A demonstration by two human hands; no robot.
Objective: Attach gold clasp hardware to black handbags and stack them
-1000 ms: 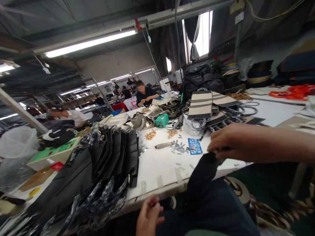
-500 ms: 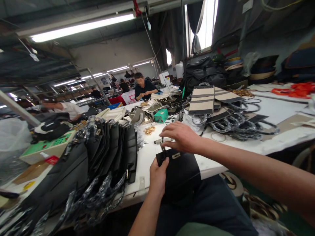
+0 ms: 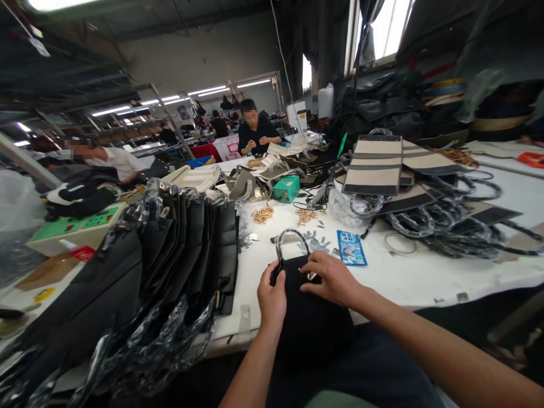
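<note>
A black handbag leans over my lap against the table edge, its looped handle wrapped in clear plastic and standing up. My left hand grips the bag's upper left edge by the handle's base, thumb in front. Over the bag's upper right front lies my right hand, its fingers and thumb curved but apart around a shiny metal clasp, which they partly hide. Past the handle, small flat metal plates are scattered beside a blue packet. Two piles of gold-coloured hardware sit farther back.
Black bag bodies with plastic-wrapped handles crowd the left side. Beige and dark striped panels are stacked at right. A green box stands mid-table. Across the table a person sits working; another person is at far left.
My right hand has left the handle area and come down to the bag's front clasp. The handle now stands up in a loop. The camera view has turned, revealing the packet and plates.
</note>
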